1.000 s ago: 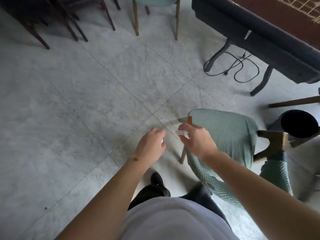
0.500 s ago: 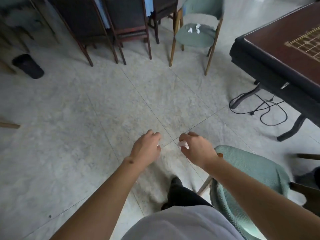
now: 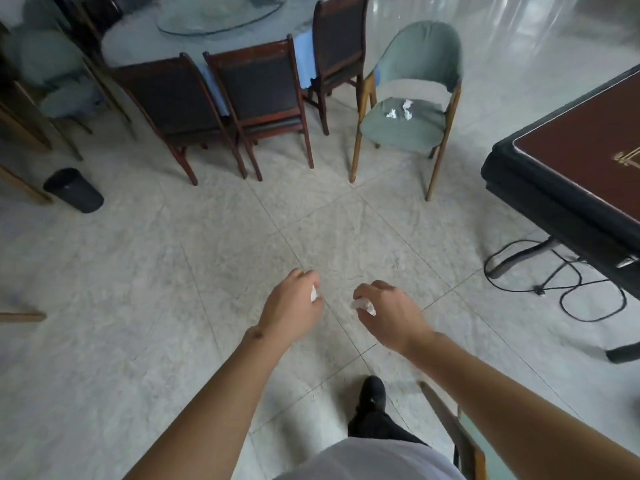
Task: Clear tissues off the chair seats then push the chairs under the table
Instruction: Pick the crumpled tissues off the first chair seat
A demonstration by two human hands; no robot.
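Since a second ago your view has lifted to the far green chair (image 3: 408, 123), where tissues (image 3: 400, 110) lie on its seat. Your left hand (image 3: 294, 306) and right hand (image 3: 388, 313) each pinch a tissue wad; bin those at the far-left bin (image 3: 74, 190) first.

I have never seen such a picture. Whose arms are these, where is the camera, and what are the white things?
There is no machine. A person wears a camera on the head, looking forward and down at their own arms. The left hand and right hand each hold a small white tissue. Ahead stands a green chair with more tissues on its seat. Beside it, dark chairs stand at a round table. A black bin stands on the floor at the left.
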